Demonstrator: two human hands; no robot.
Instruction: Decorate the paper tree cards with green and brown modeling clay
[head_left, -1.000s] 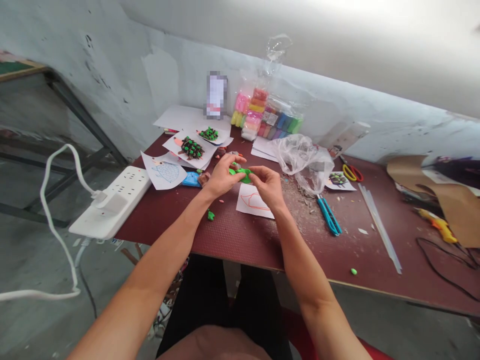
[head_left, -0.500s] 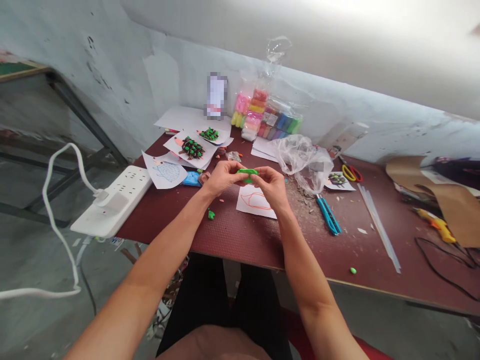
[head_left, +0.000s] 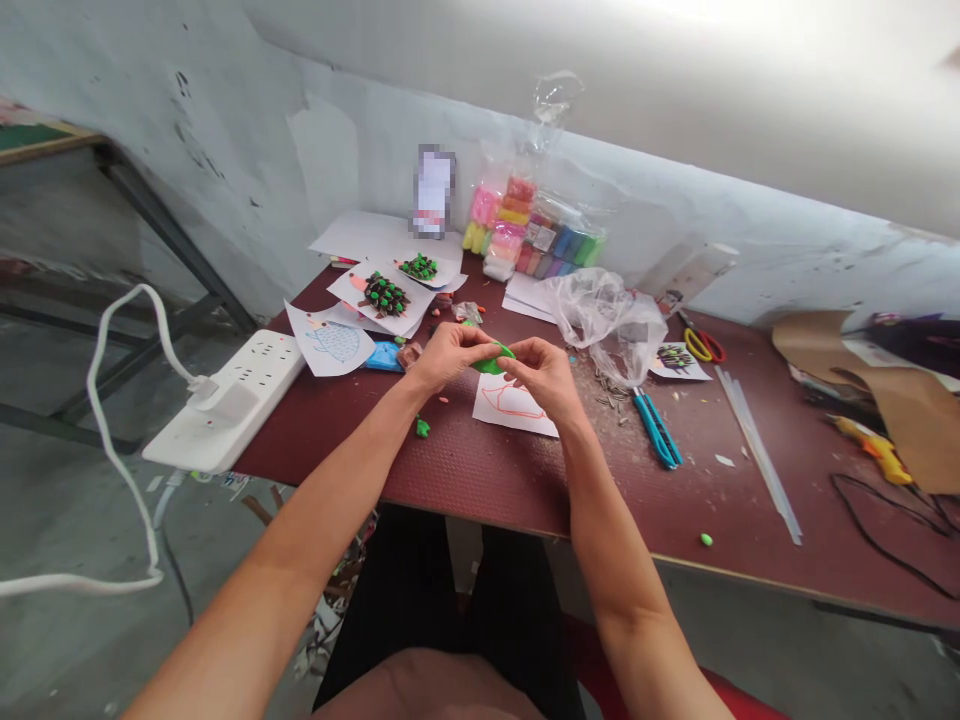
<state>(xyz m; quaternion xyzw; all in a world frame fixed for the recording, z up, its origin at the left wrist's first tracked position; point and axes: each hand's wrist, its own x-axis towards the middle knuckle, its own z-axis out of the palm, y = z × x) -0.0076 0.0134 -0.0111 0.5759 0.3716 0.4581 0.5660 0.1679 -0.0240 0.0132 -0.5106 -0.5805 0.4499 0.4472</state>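
As the left hand (head_left: 448, 358) pinches the green clay piece (head_left: 489, 362) at its left end, fingers curled and nearly closed, the right hand (head_left: 544, 375) holds the other end between thumb and fingertips, half closed. Head view: the piece's long axis runs roughly left-right, tilting up to the right, held just above a paper (head_left: 512, 405) with an orange outline. Blue scissors (head_left: 656, 442) lie to the right, past them a plastic bag (head_left: 609, 318) farther back. A small green lump (head_left: 423, 428) sits near the left wrist. Maroon table (head_left: 480, 480) runs from the hands to its near edge, with room on both sides.
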